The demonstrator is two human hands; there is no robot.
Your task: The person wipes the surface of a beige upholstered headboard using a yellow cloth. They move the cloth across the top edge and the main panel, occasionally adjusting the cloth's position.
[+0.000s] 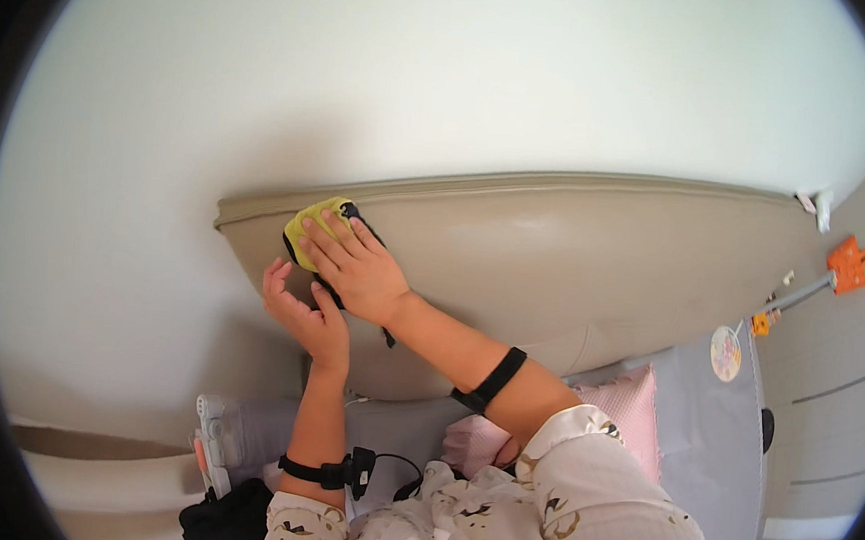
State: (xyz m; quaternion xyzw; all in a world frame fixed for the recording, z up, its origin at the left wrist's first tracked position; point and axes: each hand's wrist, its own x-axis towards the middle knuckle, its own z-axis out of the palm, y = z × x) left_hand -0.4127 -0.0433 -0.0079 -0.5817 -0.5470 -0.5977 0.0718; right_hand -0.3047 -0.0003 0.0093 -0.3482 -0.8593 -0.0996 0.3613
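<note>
My right hand (357,268) lies flat on a folded yellow cloth (301,229) with dark edging, pressing it against the upper left part of a beige padded headboard (539,255). Part of the cloth is hidden under the palm and fingers. A dark strip of it hangs below the wrist. Just below and to the left, my left hand (308,321) has its fingers apart and curled upward, holding nothing. Its thumb comes close to the cloth's lower edge; whether they touch I cannot tell.
Below the headboard lies a bed with a grey sheet (714,440) and a pink pillow (626,404). A round patterned hand fan (725,354) and an orange item (848,265) are at the right. A white plastic device (214,435) and black fabric (228,519) sit at lower left.
</note>
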